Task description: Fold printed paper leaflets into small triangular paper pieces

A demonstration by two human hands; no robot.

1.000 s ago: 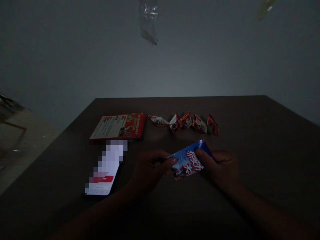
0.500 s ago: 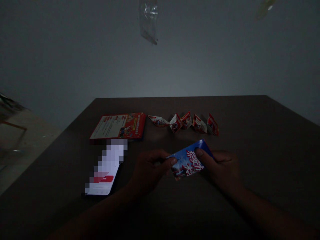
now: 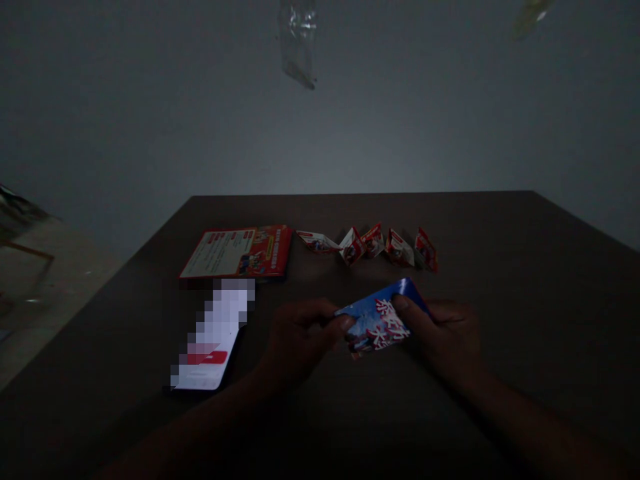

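Between my two hands is a folded blue printed paper with large white characters edged in red. It is held tilted above the table, its right end higher than the left. My left hand pinches its left edge, thumb on top and fingers beneath. On the right side, my right hand grips the paper with the thumb pressed on its face. The fingers under the paper are mostly hidden. Beyond the hands, several small folded red-and-white paper pieces stand in a row.
A dark brown table reaches to a grey wall. On its left lies a flat red booklet or box, with a lit phone, partly blurred out, nearer me. A clear plastic bag hangs on the wall.
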